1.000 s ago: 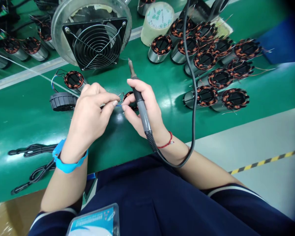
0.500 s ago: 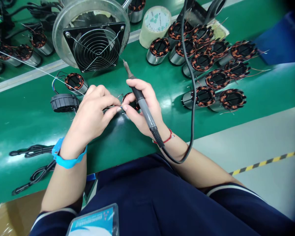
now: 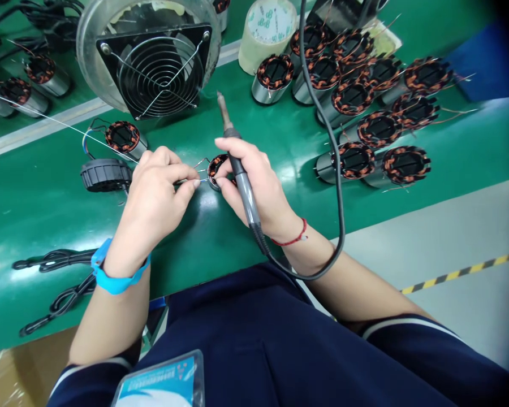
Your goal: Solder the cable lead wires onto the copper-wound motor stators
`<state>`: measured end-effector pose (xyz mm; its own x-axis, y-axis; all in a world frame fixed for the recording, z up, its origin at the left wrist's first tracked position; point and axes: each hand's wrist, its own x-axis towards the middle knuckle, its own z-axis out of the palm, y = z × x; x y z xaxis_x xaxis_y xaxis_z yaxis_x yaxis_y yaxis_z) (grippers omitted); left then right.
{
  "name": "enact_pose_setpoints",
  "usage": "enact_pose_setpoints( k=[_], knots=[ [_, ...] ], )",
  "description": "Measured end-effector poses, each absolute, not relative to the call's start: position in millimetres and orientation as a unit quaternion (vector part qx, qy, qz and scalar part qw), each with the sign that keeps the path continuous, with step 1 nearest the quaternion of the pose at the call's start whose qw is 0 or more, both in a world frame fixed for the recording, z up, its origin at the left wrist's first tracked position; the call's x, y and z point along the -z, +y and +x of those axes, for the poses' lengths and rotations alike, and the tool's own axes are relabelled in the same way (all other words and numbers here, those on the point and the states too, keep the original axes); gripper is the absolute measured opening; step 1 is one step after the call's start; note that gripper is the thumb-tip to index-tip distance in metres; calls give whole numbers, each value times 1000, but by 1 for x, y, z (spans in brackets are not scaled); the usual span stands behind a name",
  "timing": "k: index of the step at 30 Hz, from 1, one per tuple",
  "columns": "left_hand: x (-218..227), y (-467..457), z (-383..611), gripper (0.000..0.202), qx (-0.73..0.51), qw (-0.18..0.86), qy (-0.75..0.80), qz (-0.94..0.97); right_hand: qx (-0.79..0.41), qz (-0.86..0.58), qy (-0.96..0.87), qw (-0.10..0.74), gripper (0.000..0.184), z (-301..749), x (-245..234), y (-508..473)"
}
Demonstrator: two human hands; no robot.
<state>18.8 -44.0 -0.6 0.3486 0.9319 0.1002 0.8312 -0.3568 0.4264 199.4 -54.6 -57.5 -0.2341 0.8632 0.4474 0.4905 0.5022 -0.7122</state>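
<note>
My right hand (image 3: 258,183) is closed around a soldering iron (image 3: 246,189), its tip pointing up and away. The thumb and a finger of that hand reach down to a copper-wound motor stator (image 3: 215,168), partly hidden behind them. Thin leads stand out from the stator's left side. My left hand (image 3: 155,189) pinches a thin wire (image 3: 203,180) between thumb and forefinger, just left of the stator. A strand of solder wire (image 3: 80,125) runs from the upper left to the back of my left hand; where it goes inside the hand is hidden.
A caged fan (image 3: 163,79) stands ahead. Several wound stators (image 3: 379,129) crowd the right, by a tape roll (image 3: 269,34). At left are another stator (image 3: 125,138), a black round part (image 3: 106,174) and coiled cables (image 3: 63,259). The iron's cord (image 3: 337,169) loops over my right forearm.
My fingertips, which met at the wire, are now apart, with the left hand a little further left. More of the stator and its leads shows. The view has shifted slightly.
</note>
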Motion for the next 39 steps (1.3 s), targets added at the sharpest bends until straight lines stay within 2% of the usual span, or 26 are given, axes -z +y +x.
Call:
enact_pose_setpoints(
  k=[5, 10, 15, 19, 35, 39],
  knots=[
    [-1, -44, 19, 15, -169, 162, 544, 806, -208, -476, -725, 452, 42, 197, 59, -55],
    [-2, -45, 23, 14, -167, 146, 546, 808, -215, -468, -685, 516, 36, 207, 54, -73],
    [-2, -45, 27, 13, -144, 128, 549, 813, -156, -457, -634, 604, 25, 213, 61, -92],
    [-2, -46, 28, 17, -147, 130, 550, 812, -182, -423, -603, 652, 20, 213, 72, -104],
    [-4, -48, 28, 13, -144, 128, 541, 819, -191, -422, -585, 665, 19, 211, 79, -108],
    [-5, -48, 29, 14, -144, 157, 552, 806, -182, -436, -590, 655, 20, 211, 80, -109]
  ],
)
